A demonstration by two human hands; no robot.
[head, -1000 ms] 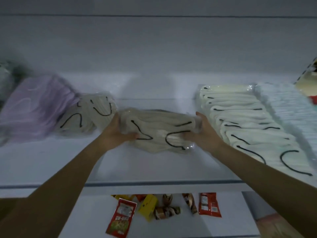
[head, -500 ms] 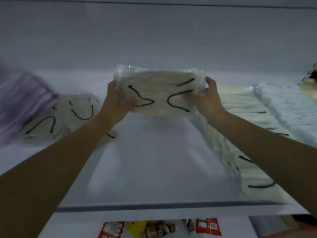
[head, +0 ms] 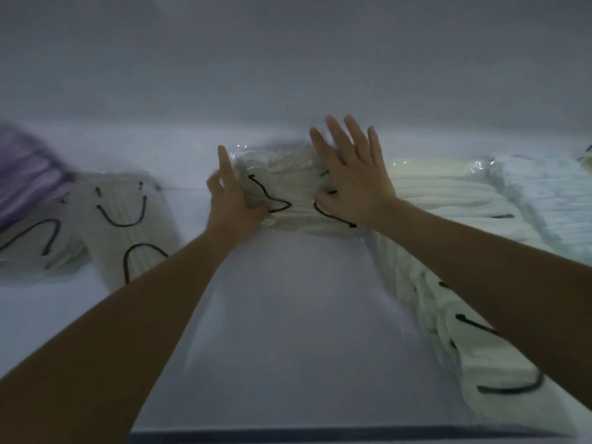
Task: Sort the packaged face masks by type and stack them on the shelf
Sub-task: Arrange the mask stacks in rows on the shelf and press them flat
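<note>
A clear pack of beige masks with black ear loops (head: 288, 190) lies at the back of the white shelf (head: 288, 315), near the rear wall. My left hand (head: 232, 197) rests against its left end with straight fingers. My right hand (head: 349, 174) lies flat on its right half, fingers spread. More beige packs with black loops (head: 128, 216) lie loose at the left. To the right runs a row of cream packs with black loops (head: 448, 213).
Purple mask packs (head: 25, 177) sit at the far left, partly blurred. A row of white mask packs (head: 551, 200) fills the far right. The shelf's dark front edge (head: 288, 435) crosses the bottom of the view.
The beige pack, held up in both hands before, has come down onto the back of the shelf. Both hands have let go of their grip and now lie flat against it.
</note>
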